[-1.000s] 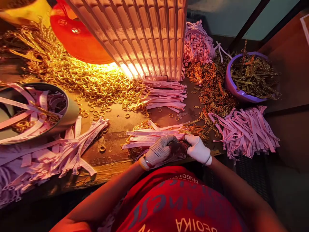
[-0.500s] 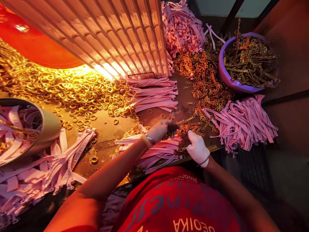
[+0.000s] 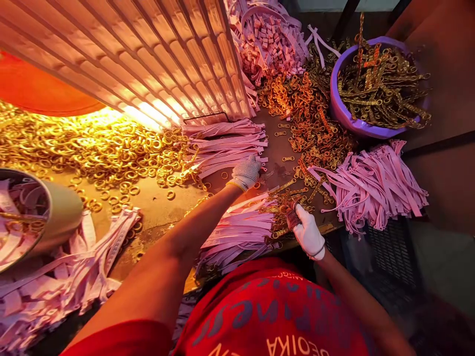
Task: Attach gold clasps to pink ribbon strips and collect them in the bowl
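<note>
My left hand (image 3: 245, 173), in a pale dotted glove, reaches over the right ends of a bundle of pink straps (image 3: 230, 141). Its fingertips point down and away from me, so their grip is hidden. Closer to my body, my right hand (image 3: 307, 230) wears a white glove with dark, worn fingertips. Thumb and fingers are closed beside small gold-coloured links (image 3: 284, 207); what they hold, if anything, does not show clearly. Between my forearms lies a second row of pink straps (image 3: 241, 225), their right ends tipped with gold-coloured links.
Gold-coloured rings (image 3: 122, 148) are heaped at left, beneath a ribbed panel (image 3: 166, 64). A purple tub (image 3: 336, 94) of gold-coloured braided pieces stands at right, near heaped links (image 3: 315, 128) and pink straps (image 3: 374, 188). A pale bucket (image 3: 65, 207) leans at left.
My left hand has moved away from my right hand, up to the far bundle of pink straps. My right hand has stayed close to the same place, slightly lower. The view has shifted a little.
</note>
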{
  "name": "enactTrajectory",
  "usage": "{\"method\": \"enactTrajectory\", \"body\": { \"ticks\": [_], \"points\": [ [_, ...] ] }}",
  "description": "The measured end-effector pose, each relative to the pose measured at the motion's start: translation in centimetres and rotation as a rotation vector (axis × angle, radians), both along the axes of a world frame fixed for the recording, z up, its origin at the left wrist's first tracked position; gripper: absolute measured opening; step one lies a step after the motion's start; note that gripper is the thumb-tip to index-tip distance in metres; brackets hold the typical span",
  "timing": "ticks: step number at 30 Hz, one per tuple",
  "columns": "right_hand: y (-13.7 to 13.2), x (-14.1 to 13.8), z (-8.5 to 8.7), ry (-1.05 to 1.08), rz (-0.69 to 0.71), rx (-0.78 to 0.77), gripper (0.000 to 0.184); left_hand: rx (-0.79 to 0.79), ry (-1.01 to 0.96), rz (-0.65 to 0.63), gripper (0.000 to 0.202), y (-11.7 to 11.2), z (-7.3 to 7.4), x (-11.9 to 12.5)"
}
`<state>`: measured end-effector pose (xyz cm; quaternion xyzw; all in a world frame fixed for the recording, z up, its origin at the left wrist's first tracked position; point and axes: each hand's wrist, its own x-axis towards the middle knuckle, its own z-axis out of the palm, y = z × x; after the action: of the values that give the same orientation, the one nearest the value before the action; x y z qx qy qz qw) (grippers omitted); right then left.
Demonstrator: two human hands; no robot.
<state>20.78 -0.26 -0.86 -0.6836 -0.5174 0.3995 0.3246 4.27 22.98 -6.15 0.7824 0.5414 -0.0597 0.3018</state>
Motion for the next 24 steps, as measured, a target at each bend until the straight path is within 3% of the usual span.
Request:
{"method": "enactTrajectory", "body": {
  "ticks": [3, 7, 10, 12, 15, 18, 22, 24],
  "points": [
    [1.9, -0.5, 1.4, -0.097, 0.12, 0.067, 0.048, 0.02, -0.21, 0.122, 0.023, -1.8, 1.9, -2.8],
    [4.5, -2.7, 3.7, -0.171, 0.303, 0.115, 0.049, -0.441, -0.691, 0.49, 0.033, -6.8, 6.2, -6.9],
    [5.7, -5.0, 5.4, -0.324, 0.404, 0.059, 0.036, -0.702, -0.882, 0.645, 0.038, -11.0, 9.4, -8.5],
    [6.0, -6.5, 6.4, -0.487, 0.466, 0.01, 0.027, -0.746, -0.933, 0.672, 0.041, -12.9, 10.8, -8.8],
    [5.6, -8.0, 7.3, -0.711, 0.559, -0.018, 0.025, -0.737, -0.968, 0.694, 0.042, -14.5, 11.7, -9.2],
    [4.7, -8.8, 7.6, -0.851, 0.633, 0.003, 0.022, -0.714, -0.939, 0.626, 0.045, -15.3, 11.6, -9.7],
    [3.3, -9.1, 7.0, -0.931, 0.673, 0.05, 0.016, -0.519, -0.883, 0.465, 0.041, -16.1, 11.3, -10.5],
    [2.7, -9.1, 6.6, -0.966, 0.666, 0.077, 0.014, -0.514, -0.897, 0.423, 0.039, -16.6, 11.1, -10.6]
  ]
}}
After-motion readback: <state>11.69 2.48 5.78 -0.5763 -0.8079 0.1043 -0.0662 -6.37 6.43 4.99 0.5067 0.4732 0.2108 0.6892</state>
